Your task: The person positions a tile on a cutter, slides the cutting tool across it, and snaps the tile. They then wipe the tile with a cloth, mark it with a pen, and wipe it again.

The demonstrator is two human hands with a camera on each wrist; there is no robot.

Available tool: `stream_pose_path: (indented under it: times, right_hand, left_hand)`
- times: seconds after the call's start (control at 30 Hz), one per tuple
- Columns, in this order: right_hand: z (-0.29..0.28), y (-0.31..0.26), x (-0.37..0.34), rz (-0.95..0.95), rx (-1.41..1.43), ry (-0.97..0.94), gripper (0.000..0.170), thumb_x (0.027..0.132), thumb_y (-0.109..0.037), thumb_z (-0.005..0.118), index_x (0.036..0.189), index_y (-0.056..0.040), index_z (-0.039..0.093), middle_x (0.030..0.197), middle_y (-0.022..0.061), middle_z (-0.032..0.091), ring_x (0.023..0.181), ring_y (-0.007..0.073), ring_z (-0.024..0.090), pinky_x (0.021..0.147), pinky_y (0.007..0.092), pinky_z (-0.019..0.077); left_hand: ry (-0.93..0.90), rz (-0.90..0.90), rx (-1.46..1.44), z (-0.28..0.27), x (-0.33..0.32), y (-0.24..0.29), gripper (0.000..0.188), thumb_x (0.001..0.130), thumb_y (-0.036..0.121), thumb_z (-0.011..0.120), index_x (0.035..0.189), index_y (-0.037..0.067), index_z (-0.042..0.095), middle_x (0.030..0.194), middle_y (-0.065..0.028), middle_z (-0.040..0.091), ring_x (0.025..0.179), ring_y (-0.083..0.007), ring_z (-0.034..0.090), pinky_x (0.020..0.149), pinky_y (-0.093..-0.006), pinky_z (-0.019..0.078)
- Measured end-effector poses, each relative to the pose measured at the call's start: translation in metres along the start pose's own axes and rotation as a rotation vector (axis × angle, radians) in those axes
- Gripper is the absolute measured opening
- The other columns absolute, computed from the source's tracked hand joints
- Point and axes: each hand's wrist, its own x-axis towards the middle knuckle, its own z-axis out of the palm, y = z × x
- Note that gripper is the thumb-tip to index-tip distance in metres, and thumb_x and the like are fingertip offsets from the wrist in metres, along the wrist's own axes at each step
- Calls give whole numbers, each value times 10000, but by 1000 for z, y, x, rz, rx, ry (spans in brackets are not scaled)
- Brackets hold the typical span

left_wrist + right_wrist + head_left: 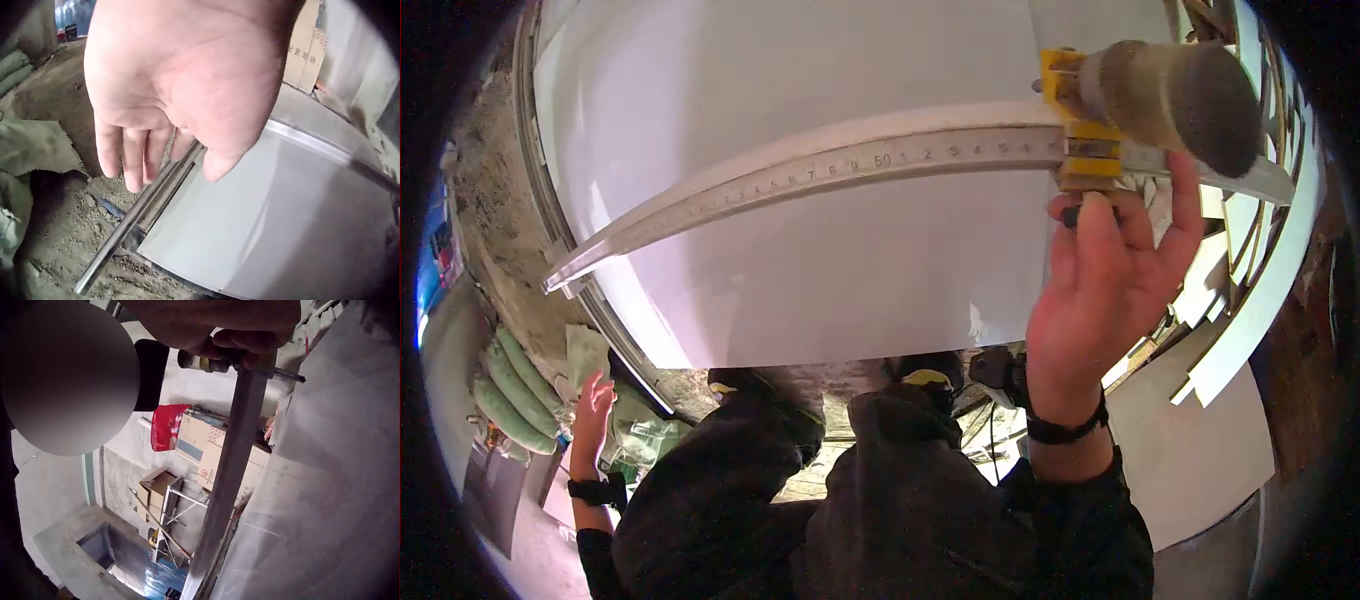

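Note:
A long ruler bar with printed numbers [830,165] lies across a large white sheet [820,270]. At its right part sits a yellow slider [1092,150] with a thick round cylinder [1170,95] on it. My right hand [1100,290] pinches a small black knob [1072,215] below the slider, thumb and fingers curled. In the right wrist view that hand [231,325] is at the top end of the bar [228,456]. My left hand [592,415] hangs beyond the sheet's left edge, holding nothing; the left wrist view shows its palm and loosely bent fingers [133,156].
A metal rail [125,228] runs along the sheet's left edge. Green sacks [515,390] lie on the dirty floor at left. White offcut strips [1250,310] are piled at right. Cardboard boxes [200,440] stand by the wall. The person's dark-clothed legs [880,500] are below the sheet.

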Motion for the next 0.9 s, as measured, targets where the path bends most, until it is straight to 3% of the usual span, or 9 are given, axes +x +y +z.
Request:
stream_pose_path:
  times: [0.07, 0.13, 0.23, 0.43, 0.63, 0.67, 0.7, 0.8, 0.9]
  right_hand:
    - [-6, 2, 3, -30, -13, 9, 564, 789, 19, 474, 1299, -39, 240, 760, 39, 532, 700, 92, 516, 494, 162, 310]
    - [-8, 6, 4, 34, 83, -12, 655, 779, 35, 558, 1322, -12, 196, 796, 53, 558, 594, 34, 449, 543, 151, 364]
    - [-7, 6, 4, 58, 99, -2, 632, 789, 30, 548, 1318, -11, 205, 804, 60, 562, 604, 36, 450, 549, 156, 366]
    - [-7, 11, 7, 29, 14, -6, 616, 792, 29, 531, 1316, -15, 209, 812, 72, 578, 677, 72, 519, 599, 174, 394]
    - [-2, 12, 5, 34, -89, 17, 547, 815, -3, 465, 1306, -42, 227, 786, 59, 521, 752, 143, 517, 651, 234, 394]
    - [-3, 12, 6, 68, -73, 16, 546, 816, -6, 466, 1306, -42, 228, 787, 59, 519, 753, 145, 517, 649, 234, 394]
    - [-4, 11, 6, 100, -55, 12, 544, 817, -9, 466, 1305, -42, 228, 789, 59, 516, 754, 147, 517, 647, 234, 394]
    - [-2, 11, 5, 101, -35, 46, 545, 812, -8, 469, 1300, -41, 230, 793, 55, 513, 757, 154, 517, 622, 230, 384]
    - [-4, 8, 7, 113, -83, 4, 546, 806, -5, 473, 1294, -40, 230, 794, 54, 514, 758, 159, 518, 606, 225, 377]
  left_hand:
    - [1, -7, 21, 3, 4, 3, 614, 855, 460, 492, 1301, 67, 338, 1186, -166, 495, 1036, -246, 517, 874, -359, 398]
    - [18, 32, 13, 6, 4, 13, 596, 858, 435, 503, 1287, 50, 353, 1158, -170, 511, 1035, -238, 511, 889, -349, 385]
    - [54, 45, 11, 4, -3, 31, 565, 860, 408, 516, 1260, 31, 385, 1131, -168, 529, 1041, -231, 500, 903, -339, 371]
    - [8, 63, 2, 8, 9, 12, 501, 869, 365, 516, 1225, 24, 423, 1124, -168, 538, 1024, -222, 514, 879, -335, 391]
    - [8, 70, 261, -7, 18, 26, 400, 851, 257, 558, 1160, 16, 482, 1057, -166, 579, 940, -221, 570, 806, -327, 441]
    - [0, -19, 290, -22, 28, 6, 383, 832, 260, 579, 1110, 5, 513, 1046, -167, 586, 925, -221, 581, 761, -323, 461]
    - [-57, -119, 459, -39, 34, 24, 387, 813, 284, 600, 1068, 0, 533, 1029, -165, 597, 922, -218, 584, 709, -313, 477]
    - [185, -268, 93, -81, 72, 0, 536, 782, 283, 623, 1232, 91, 406, 1099, -163, 538, 893, -271, 567, 602, -449, 532]
    - [338, -159, 142, -92, 105, 7, 676, 775, 278, 625, 1339, 185, 263, 1127, -174, 503, 886, -289, 557, 555, -489, 538]
